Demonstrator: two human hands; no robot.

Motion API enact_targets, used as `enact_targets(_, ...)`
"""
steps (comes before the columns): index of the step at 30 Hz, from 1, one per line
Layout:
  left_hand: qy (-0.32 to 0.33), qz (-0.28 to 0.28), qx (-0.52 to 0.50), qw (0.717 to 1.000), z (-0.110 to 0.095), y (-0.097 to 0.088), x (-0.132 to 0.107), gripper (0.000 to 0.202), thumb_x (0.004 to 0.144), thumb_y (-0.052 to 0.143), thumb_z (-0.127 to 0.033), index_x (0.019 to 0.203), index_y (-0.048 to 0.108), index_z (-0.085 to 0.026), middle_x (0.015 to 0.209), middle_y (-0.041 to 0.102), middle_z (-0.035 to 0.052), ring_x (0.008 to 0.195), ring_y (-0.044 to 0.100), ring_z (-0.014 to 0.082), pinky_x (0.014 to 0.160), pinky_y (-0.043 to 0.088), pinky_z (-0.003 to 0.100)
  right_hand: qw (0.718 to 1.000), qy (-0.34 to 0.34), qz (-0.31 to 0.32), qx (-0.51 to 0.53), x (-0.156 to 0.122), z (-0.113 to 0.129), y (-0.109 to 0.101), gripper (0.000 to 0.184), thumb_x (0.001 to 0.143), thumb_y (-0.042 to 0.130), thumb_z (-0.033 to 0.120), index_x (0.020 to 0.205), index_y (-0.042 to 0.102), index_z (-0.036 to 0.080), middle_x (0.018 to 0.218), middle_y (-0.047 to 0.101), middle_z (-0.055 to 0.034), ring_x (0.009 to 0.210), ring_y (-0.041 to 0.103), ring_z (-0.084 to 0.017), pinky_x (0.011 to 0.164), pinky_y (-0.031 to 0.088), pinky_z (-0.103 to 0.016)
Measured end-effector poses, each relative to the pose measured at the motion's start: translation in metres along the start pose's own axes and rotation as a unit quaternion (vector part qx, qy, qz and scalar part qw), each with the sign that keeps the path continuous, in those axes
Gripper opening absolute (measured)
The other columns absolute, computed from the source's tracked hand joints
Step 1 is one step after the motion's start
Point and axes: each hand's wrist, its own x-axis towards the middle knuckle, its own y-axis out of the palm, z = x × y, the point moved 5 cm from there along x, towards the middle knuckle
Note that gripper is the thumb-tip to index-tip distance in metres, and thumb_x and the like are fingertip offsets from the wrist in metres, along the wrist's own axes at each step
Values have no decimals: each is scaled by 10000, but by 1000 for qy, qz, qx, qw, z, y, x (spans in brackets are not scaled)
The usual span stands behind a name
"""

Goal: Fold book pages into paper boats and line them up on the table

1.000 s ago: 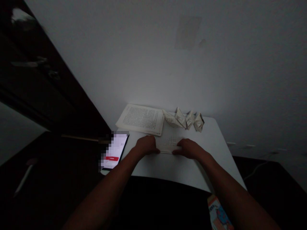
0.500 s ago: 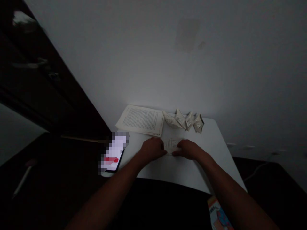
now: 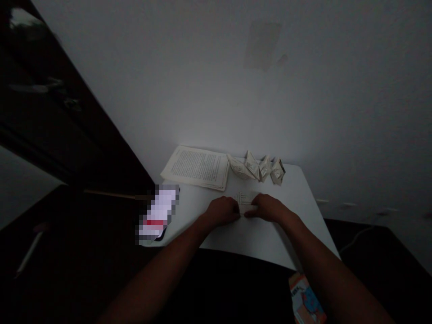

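A small printed sheet of folded paper (image 3: pixel 243 198) lies on the white table (image 3: pixel 297 198) in dim light. My left hand (image 3: pixel 222 211) presses its left side with the fingers curled down. My right hand (image 3: pixel 268 208) pinches the right side. The two hands nearly touch over the paper, and most of it is hidden beneath them.
A stack of printed pages (image 3: pixel 197 167) lies at the table's back left. Several folded paper shapes (image 3: pixel 258 167) stand in a row by the wall. A lit phone (image 3: pixel 158 215) sits at the left edge. A colourful booklet (image 3: pixel 305 299) shows below the table's front right corner.
My left hand has slid right toward my right hand, and the paper between them now looks much narrower.
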Motion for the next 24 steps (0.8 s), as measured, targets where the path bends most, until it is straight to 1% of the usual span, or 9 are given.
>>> enact_targets(6, 3, -9, -4, 1000, 2, 3, 2, 222, 738, 559, -330, 879, 697, -228, 868, 701, 31, 800, 641, 201, 713, 485, 295, 999, 27, 7, 29, -8, -29, 2, 373, 650, 683, 474, 877, 716, 179, 875, 704, -97, 803, 640, -216, 630, 428, -257)
enact_targets(11, 5, -14, -8, 1000, 3, 5, 2, 211, 741, 557, -324, 867, 695, -226, 872, 700, 21, 794, 640, 191, 703, 480, 286, 998, 35, 16, 44, -15, -45, 0, 299, 656, 665, 463, 689, 708, 169, 692, 689, -68, 669, 627, -196, 540, 382, -250)
enact_targets(17, 4, -15, -6, 1000, 1, 1, 0, 201, 742, 567, -322, 857, 687, -209, 862, 694, 26, 784, 639, 190, 686, 477, 279, 994, 32, 19, 99, -18, -61, 2, 265, 639, 663, 429, 599, 686, 168, 584, 655, -34, 590, 600, -175, 532, 373, -254)
enact_targets(21, 9, -26, 2, 1000, -3, 2, -6, 185, 772, 533, -291, 874, 662, -208, 856, 681, 23, 801, 629, 193, 715, 479, 299, 992, 16, -2, 128, -22, -68, 2, 196, 644, 654, 360, 592, 675, 173, 554, 643, -12, 564, 596, -166, 531, 382, -250)
enact_targets(22, 13, -34, 6, 999, -5, 3, -9, 182, 789, 513, -278, 889, 651, -213, 865, 675, 19, 807, 623, 187, 727, 478, 301, 991, 8, -16, 135, -24, -69, 1, 161, 647, 650, 333, 608, 678, 180, 572, 654, -8, 578, 604, -165, 546, 396, -249)
enact_targets(24, 33, -71, 29, 996, -10, 7, -15, 179, 823, 475, -259, 912, 622, -208, 883, 653, 22, 792, 611, 171, 715, 479, 289, 988, -14, -62, 140, -31, -66, -2, 100, 663, 630, 276, 665, 689, 195, 650, 684, -7, 634, 625, -166, 601, 430, -250)
